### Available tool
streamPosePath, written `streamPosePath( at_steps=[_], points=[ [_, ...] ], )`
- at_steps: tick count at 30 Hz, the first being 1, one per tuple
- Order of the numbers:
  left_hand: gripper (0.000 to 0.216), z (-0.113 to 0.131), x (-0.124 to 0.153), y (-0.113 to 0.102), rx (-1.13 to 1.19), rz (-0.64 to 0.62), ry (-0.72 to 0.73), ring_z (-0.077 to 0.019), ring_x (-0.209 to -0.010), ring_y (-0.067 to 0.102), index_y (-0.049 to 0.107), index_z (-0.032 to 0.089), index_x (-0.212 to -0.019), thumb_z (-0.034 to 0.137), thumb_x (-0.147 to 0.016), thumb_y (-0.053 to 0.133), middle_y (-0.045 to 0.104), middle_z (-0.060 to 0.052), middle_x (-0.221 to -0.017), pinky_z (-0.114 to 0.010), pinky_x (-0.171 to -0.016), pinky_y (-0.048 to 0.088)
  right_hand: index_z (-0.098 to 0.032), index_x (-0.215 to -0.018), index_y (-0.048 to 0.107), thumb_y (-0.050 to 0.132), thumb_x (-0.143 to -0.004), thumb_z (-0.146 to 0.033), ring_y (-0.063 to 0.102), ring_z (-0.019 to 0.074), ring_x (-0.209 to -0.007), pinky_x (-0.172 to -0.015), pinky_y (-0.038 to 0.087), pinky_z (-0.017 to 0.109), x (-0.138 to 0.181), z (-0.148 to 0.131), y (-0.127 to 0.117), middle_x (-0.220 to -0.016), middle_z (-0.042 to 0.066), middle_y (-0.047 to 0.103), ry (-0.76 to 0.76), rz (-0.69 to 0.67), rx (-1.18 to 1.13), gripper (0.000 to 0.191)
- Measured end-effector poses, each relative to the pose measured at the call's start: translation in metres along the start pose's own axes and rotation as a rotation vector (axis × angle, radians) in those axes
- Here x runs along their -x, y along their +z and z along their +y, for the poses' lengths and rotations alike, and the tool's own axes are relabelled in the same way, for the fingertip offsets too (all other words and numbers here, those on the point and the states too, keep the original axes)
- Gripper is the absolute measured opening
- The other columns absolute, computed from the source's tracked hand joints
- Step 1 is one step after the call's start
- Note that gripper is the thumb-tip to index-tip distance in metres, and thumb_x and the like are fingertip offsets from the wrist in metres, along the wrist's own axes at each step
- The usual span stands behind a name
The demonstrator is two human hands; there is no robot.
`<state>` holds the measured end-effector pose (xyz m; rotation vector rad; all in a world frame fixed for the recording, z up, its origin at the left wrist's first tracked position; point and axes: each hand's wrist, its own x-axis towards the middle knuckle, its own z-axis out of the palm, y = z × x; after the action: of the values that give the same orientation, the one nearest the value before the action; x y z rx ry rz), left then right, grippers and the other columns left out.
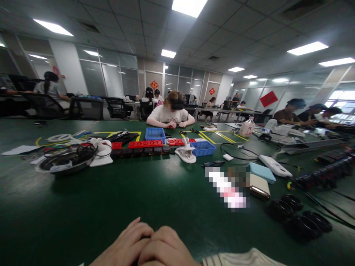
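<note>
At the bottom middle of the head view, my left hand (pixel 126 242) and my right hand (pixel 166 247) press together over the near part of the green table (pixel 111 207). The fingers of both are curled in, and my left thumb or a fingertip sticks up a little. My right hand lies partly in front of the left one. Whatever may be between them is hidden. Part of a striped cream sleeve (pixel 238 258) shows beside my right hand. No tabletop object touches either hand.
A metal bowl of cables (pixel 44 170), red socket blocks (pixel 145 144), blue bins (pixel 203 148) and a white clip (pixel 186 153) cross the table. On the right lie a cream case (pixel 259 186), a white power bank (pixel 274 165) and black rings (pixel 305 223). Opposite, a person (pixel 172 112) sits.
</note>
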<state>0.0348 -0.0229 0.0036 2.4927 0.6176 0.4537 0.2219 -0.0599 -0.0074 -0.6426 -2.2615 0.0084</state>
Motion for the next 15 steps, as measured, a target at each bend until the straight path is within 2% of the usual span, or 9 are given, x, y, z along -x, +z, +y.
streamPosePath(
  at_steps=[3, 6, 9, 11, 13, 15],
  points=[
    [0.031, 0.0, 0.002, 0.006, -0.106, 0.057, 0.019, -0.0236, -0.102, 0.055, 0.06, 0.028, -0.109, 0.046, -0.085, 0.056, 0.061, -0.002, -0.109, -0.053, -0.106, 0.024, -0.019, -0.094, 0.051, 0.022, -0.101, -0.037, 0.054, 0.0128, -0.071, -0.064, 0.041, 0.025, -0.009, -0.001, 0.005, -0.076, -0.001, 0.06, -0.022, 0.218, 0.108, 0.034],
    [0.018, 0.002, 0.003, 0.011, -0.188, 0.092, 0.008, -0.0223, -0.098, 0.057, 0.063, 0.028, -0.101, 0.038, -0.086, 0.058, 0.063, 0.0, -0.1, -0.056, -0.106, 0.021, -0.018, -0.081, 0.048, 0.016, -0.102, -0.035, 0.049, 0.0127, -0.061, -0.056, 0.034, 0.027, -0.014, 0.0, 0.012, -0.067, -0.001, 0.055, -0.003, 0.297, 0.193, 0.042],
    [0.007, 0.005, 0.002, 0.01, -0.165, 0.072, -0.013, -0.0201, -0.095, 0.057, 0.065, 0.027, -0.089, 0.028, -0.084, 0.06, 0.062, 0.001, -0.094, -0.054, -0.106, 0.023, -0.019, -0.075, 0.047, 0.016, -0.101, -0.035, 0.045, 0.0135, -0.056, -0.053, 0.03, 0.028, -0.013, -0.001, 0.017, -0.064, -0.001, 0.053, -0.014, 0.257, 0.284, 0.044],
    [0.008, 0.007, 0.001, 0.006, -0.115, 0.044, -0.017, -0.0194, -0.094, 0.057, 0.065, 0.026, -0.085, 0.027, -0.085, 0.057, 0.062, 0.001, -0.094, -0.052, -0.106, 0.024, -0.02, -0.073, 0.047, 0.019, -0.101, -0.035, 0.044, 0.0138, -0.054, -0.051, 0.028, 0.029, -0.011, -0.002, 0.018, -0.061, -0.002, 0.053, -0.031, 0.232, 0.312, 0.042],
    [0.01, 0.009, -0.001, 0.0, -0.061, 0.01, -0.005, -0.0199, -0.094, 0.057, 0.065, 0.026, -0.086, 0.031, -0.085, 0.056, 0.061, 0.001, -0.096, -0.05, -0.106, 0.026, -0.022, -0.077, 0.05, 0.025, -0.1, -0.036, 0.047, 0.0134, -0.059, -0.054, 0.031, 0.029, -0.006, -0.001, 0.019, -0.064, -0.003, 0.056, -0.036, 0.157, 0.262, 0.037],
    [0.016, 0.009, -0.003, -0.006, -0.021, -0.061, 0.019, -0.0212, -0.096, 0.057, 0.064, 0.028, -0.092, 0.038, -0.08, 0.059, 0.061, 0.0, -0.101, -0.046, -0.106, 0.029, -0.026, -0.085, 0.054, 0.032, -0.098, -0.04, 0.052, 0.0122, -0.067, -0.061, 0.038, 0.027, 0.0, 0.001, 0.022, -0.071, -0.005, 0.06, -0.044, 0.027, 0.168, 0.029]
  ],
)
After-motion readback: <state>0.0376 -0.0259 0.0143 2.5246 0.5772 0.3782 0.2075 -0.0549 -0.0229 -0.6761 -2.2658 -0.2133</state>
